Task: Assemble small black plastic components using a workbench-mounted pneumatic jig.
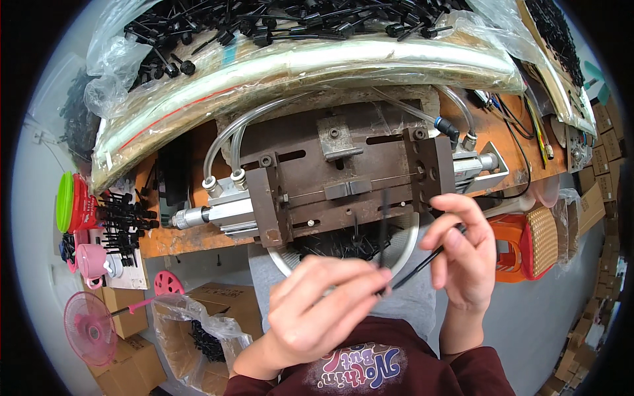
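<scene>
At lower centre we find the left hand [325, 300] pinching a blurred upright black rod [384, 228] at its lower end, while to its right a slanting black rod [418, 268] runs up into the curled right hand [463, 254], closed on it, how firmly we cannot tell. We judge that a slack pinch could drop either rod into the white-rimmed basin [415, 234], and a careless swing could knock one against the mid-frame clamping fixture [297, 173].

The head view looked down from above my shirt [429, 360], wide and curved at its rim. It faced my left hand [320, 305] and right hand [467, 254] from close by, with the machine [310, 173] on its bench [165, 245] just beyond them, and took in the floor [522, 323] on both sides.
</scene>
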Motion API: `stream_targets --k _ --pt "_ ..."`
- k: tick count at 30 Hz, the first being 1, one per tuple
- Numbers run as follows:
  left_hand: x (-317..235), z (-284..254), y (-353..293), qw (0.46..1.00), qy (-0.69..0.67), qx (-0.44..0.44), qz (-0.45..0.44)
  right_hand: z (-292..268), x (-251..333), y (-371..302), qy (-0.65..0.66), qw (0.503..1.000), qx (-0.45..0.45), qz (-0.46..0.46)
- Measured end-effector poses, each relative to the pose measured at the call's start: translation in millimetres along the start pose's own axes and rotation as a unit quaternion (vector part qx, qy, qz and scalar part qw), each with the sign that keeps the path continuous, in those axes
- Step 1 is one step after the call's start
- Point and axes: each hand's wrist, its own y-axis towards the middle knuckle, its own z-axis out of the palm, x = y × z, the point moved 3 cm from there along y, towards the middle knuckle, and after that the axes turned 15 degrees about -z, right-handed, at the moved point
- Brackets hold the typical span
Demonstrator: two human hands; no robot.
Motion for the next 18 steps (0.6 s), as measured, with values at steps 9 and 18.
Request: stream_targets --k 9,18 --pt "24 25 7 0.965 0.255 -0.064 0.028 -7 10 -8 0.009 0.986 -0.016 -0.163" --pt "20 21 14 0.96 0.276 -0.035 -0.006 4 21 -20 -0.162 0.959 0.04 -0.229"
